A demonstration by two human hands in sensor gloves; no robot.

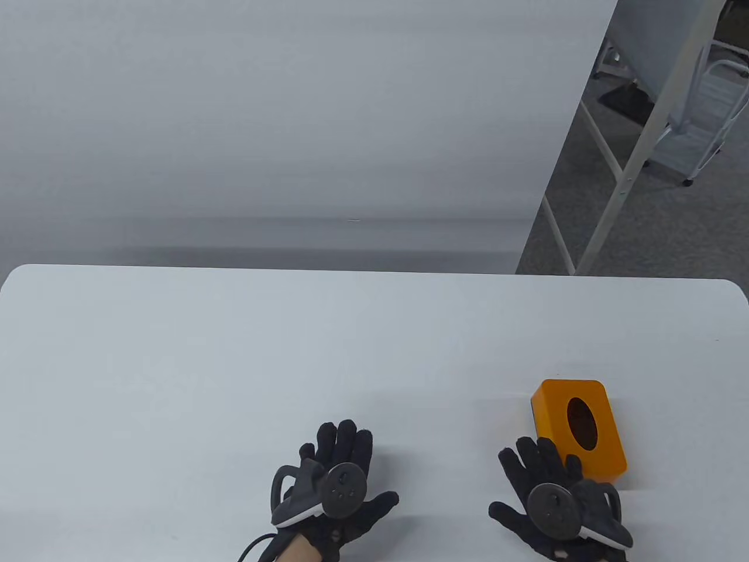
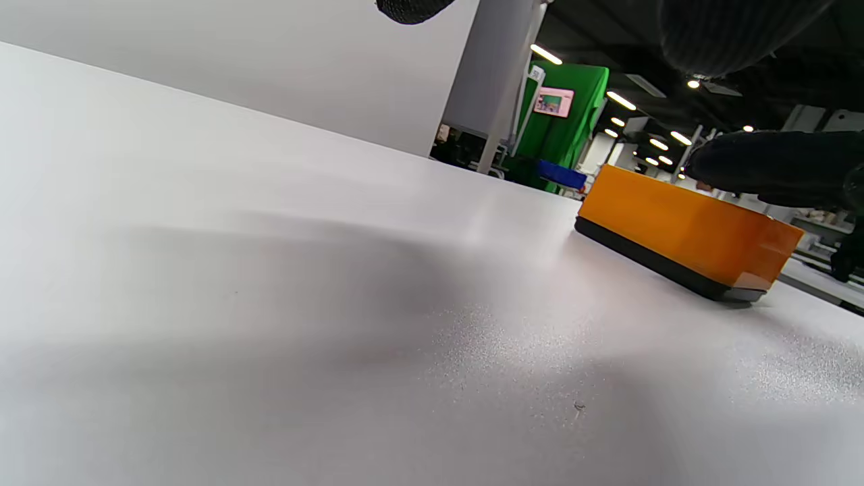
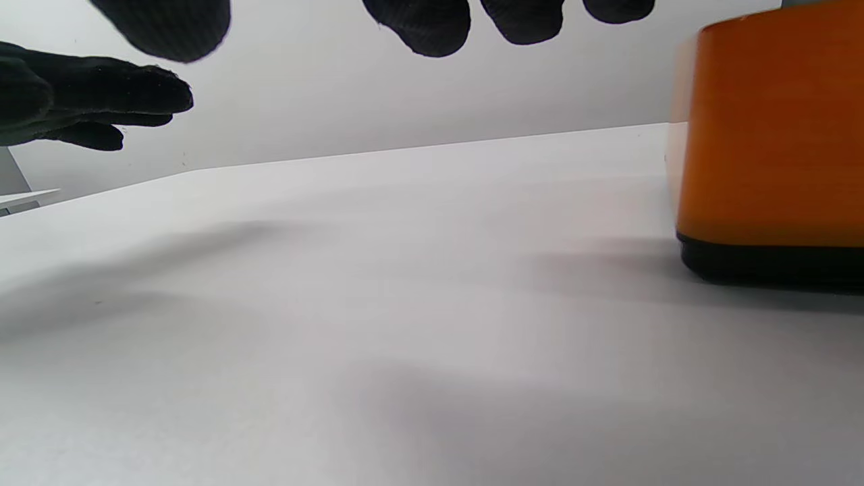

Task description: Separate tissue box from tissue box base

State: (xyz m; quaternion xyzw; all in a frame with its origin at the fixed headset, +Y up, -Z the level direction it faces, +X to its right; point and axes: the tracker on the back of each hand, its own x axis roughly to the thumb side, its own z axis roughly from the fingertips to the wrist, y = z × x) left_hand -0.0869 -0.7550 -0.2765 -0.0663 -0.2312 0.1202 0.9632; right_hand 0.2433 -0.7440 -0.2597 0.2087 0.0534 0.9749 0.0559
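An orange tissue box (image 1: 579, 424) with an oval opening on top sits at the front right of the white table (image 1: 234, 363). The wrist views show it seated on a thin black base (image 2: 668, 266) (image 3: 769, 266). My right hand (image 1: 544, 474) is open, fingers spread, just left of and in front of the box's near corner. From the left wrist view its fingers (image 2: 776, 169) reach to just above the near top edge of the box (image 2: 682, 226). My left hand (image 1: 339, 462) is open and empty, palm down, well left of the box.
The table's far edge meets a grey partition wall (image 1: 292, 117). Beyond the back right corner stand white metal frames (image 1: 620, 175) on grey floor. My left hand also shows at the left of the right wrist view (image 3: 88, 101).
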